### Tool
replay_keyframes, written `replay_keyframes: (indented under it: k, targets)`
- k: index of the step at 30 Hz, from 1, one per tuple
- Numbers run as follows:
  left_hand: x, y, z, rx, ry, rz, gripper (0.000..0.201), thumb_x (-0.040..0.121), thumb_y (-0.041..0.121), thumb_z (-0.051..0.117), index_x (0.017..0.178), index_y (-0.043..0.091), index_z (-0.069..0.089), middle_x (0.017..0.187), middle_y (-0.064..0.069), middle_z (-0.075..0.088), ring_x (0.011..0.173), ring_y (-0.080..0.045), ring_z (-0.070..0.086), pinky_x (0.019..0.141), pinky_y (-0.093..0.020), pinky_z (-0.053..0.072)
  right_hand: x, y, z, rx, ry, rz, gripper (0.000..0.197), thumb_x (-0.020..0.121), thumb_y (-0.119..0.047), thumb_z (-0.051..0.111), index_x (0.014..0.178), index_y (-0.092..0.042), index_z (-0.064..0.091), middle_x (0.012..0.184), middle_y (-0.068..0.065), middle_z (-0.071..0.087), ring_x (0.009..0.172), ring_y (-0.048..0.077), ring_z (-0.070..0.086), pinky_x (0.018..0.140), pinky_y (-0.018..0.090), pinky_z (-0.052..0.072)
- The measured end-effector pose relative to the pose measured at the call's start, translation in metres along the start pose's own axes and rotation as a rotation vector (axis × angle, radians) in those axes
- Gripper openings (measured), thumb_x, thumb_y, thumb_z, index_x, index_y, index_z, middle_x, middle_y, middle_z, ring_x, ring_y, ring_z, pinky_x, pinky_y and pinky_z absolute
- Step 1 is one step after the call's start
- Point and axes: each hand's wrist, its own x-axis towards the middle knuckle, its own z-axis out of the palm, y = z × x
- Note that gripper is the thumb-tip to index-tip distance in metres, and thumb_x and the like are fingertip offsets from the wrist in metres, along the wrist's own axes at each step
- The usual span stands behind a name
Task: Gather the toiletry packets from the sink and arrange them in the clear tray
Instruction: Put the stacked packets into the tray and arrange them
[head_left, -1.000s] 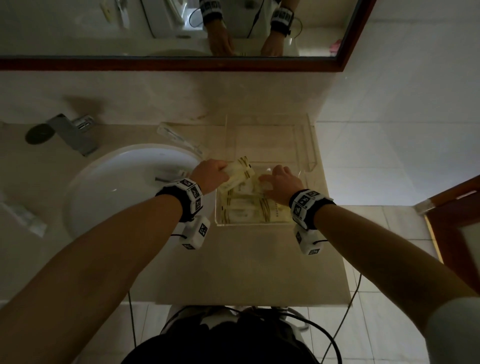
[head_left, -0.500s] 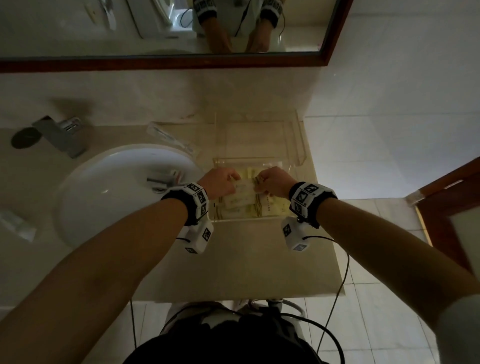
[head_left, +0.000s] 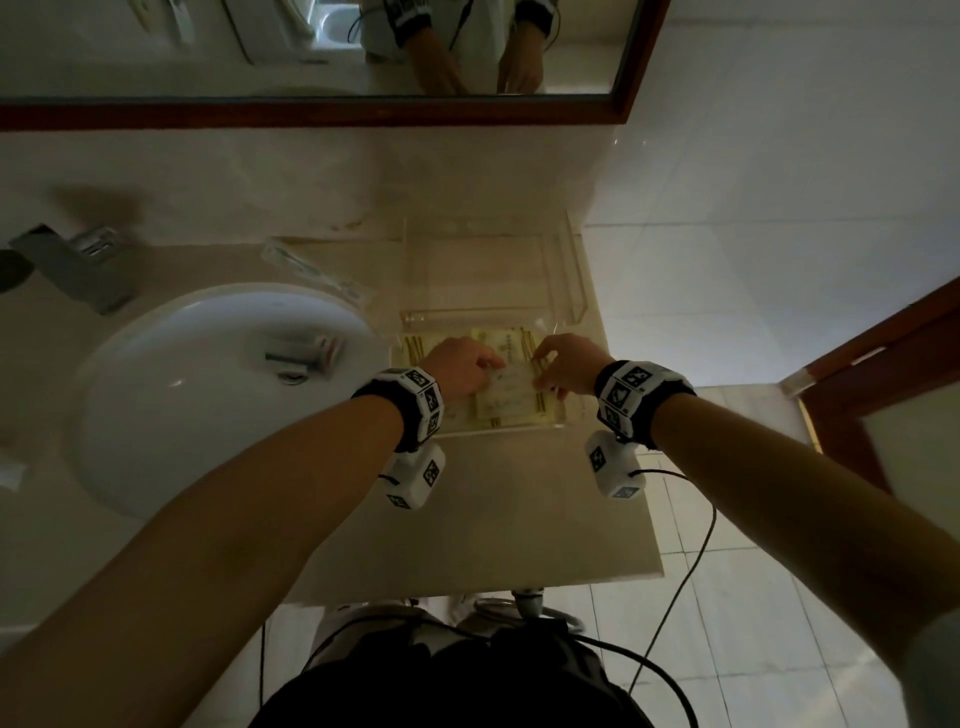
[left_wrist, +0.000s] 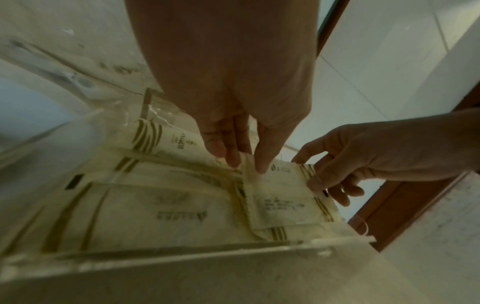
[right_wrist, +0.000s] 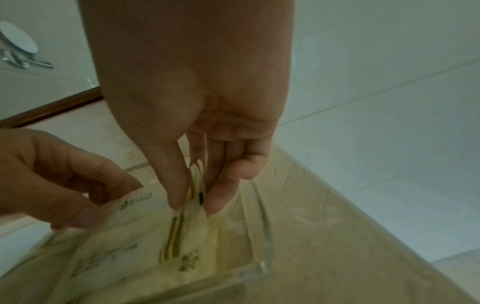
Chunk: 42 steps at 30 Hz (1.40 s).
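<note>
2 hands on 1 pale cream paper packet with gold stripes, held over the near right corner of the clear acrylic tray.

Your left hand pinches the packet's left edge between thumb and fingers, and your right hand pinches its striped right edge; neither has let go. It sits atop several matching cream packets that lie flat in the tray's near half, which stands on the beige counter just beside the white round sink. You should find it light, thin and floppy, likely to sag or crease, so grip the sealed edges, not the soft middle. Dark print runs across its face, too blurred to read.
</note>
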Motion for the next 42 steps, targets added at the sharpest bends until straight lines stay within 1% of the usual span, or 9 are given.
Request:
replay_keyframes:
  k: [3, 5, 7, 10, 17, 24, 28, 31, 42]
  targets:
    - [0.004, -0.002, 0.004, 0.191, 0.002, 0.034, 0.038, 0.089, 0.019, 0.055, 0.125, 0.028, 0.061, 0.129, -0.005, 0.051, 0.120, -0.024, 0.048, 0.096, -0.033, 0.043, -0.003, 0.003, 0.000, -0.124, 0.009, -0.018, 0.041, 0.080, -0.022, 0.073, 0.118, -0.019, 0.058, 0.093, 0.002, 0.066, 0.065, 0.014, 0.063, 0.063, 0.026, 0.051]
    - [0.007, -0.005, 0.007, 0.300, 0.031, 0.083, 0.038, 0.089, 0.026, 0.056, 0.127, 0.031, 0.058, 0.130, -0.005, 0.045, 0.125, -0.024, 0.040, 0.101, -0.038, 0.041, -0.005, 0.005, 0.000, -0.233, 0.022, -0.033, 0.044, 0.080, -0.029, 0.073, 0.120, -0.022, 0.057, 0.110, 0.004, 0.064, 0.089, 0.021, 0.064, 0.073, 0.029, 0.049]
    - [0.011, -0.008, 0.008, 0.372, 0.011, 0.112, 0.047, 0.088, 0.031, 0.057, 0.134, 0.032, 0.050, 0.144, -0.005, 0.035, 0.136, -0.026, 0.028, 0.110, -0.040, 0.032, -0.005, 0.007, 0.000, -0.332, 0.040, -0.051, 0.045, 0.080, -0.034, 0.072, 0.122, -0.025, 0.056, 0.117, 0.003, 0.061, 0.107, 0.025, 0.059, 0.082, 0.031, 0.046]
    - [0.013, -0.012, 0.010, 0.444, -0.097, 0.089, 0.064, 0.087, 0.041, 0.057, 0.145, 0.034, 0.031, 0.160, -0.005, 0.008, 0.147, -0.027, 0.008, 0.116, -0.046, 0.015, -0.002, 0.009, 0.001, -0.432, 0.059, -0.096, 0.047, 0.081, -0.039, 0.069, 0.124, -0.028, 0.053, 0.119, 0.003, 0.061, 0.107, 0.024, 0.058, 0.080, 0.031, 0.043]
    - [0.010, -0.015, 0.010, 0.485, -0.228, 0.088, 0.074, 0.094, 0.054, 0.041, 0.151, 0.032, 0.001, 0.160, -0.005, -0.013, 0.149, -0.023, -0.007, 0.118, -0.047, 0.005, 0.004, 0.015, 0.006, -0.613, 0.085, -0.283, 0.079, 0.079, -0.042, 0.072, 0.146, -0.028, 0.032, 0.152, 0.003, 0.026, 0.138, 0.026, 0.027, 0.107, 0.042, 0.036]
    - [0.011, -0.021, 0.016, 0.527, -0.263, 0.090, 0.089, 0.087, 0.065, 0.044, 0.150, 0.033, -0.009, 0.159, -0.002, -0.021, 0.148, -0.022, -0.012, 0.119, -0.046, 0.001, 0.012, 0.020, 0.008, -0.724, 0.036, -0.327, 0.084, 0.082, -0.053, 0.063, 0.150, -0.029, 0.020, 0.158, 0.001, 0.014, 0.143, 0.026, 0.019, 0.114, 0.044, 0.025]
    - [0.010, -0.023, 0.015, 0.442, -0.228, 0.094, 0.079, 0.092, 0.061, 0.037, 0.151, 0.032, -0.006, 0.159, -0.001, -0.019, 0.148, -0.021, -0.013, 0.118, -0.045, -0.001, 0.013, 0.021, 0.007, -0.731, 0.070, -0.384, 0.077, 0.086, -0.052, 0.057, 0.151, -0.032, 0.020, 0.160, -0.001, 0.012, 0.145, 0.023, 0.016, 0.115, 0.044, 0.019]
    - [0.010, -0.027, 0.016, 0.462, -0.207, 0.094, 0.071, 0.096, 0.056, 0.031, 0.151, 0.031, -0.007, 0.159, 0.000, -0.019, 0.148, -0.021, -0.013, 0.118, -0.043, -0.001, 0.013, 0.020, 0.008, -0.727, 0.054, -0.391, 0.070, 0.092, -0.048, 0.051, 0.151, -0.033, 0.018, 0.160, -0.001, 0.012, 0.145, 0.022, 0.017, 0.115, 0.043, 0.019]
    - [0.015, -0.031, 0.017, 0.477, -0.220, 0.091, 0.085, 0.090, 0.062, 0.043, 0.150, 0.035, -0.012, 0.159, 0.002, -0.021, 0.148, -0.019, -0.015, 0.119, -0.042, 0.000, 0.020, 0.016, 0.016, -0.748, 0.092, -0.367, 0.070, 0.088, -0.053, 0.054, 0.148, -0.034, 0.024, 0.158, -0.001, 0.020, 0.141, 0.023, 0.025, 0.109, 0.043, 0.023]
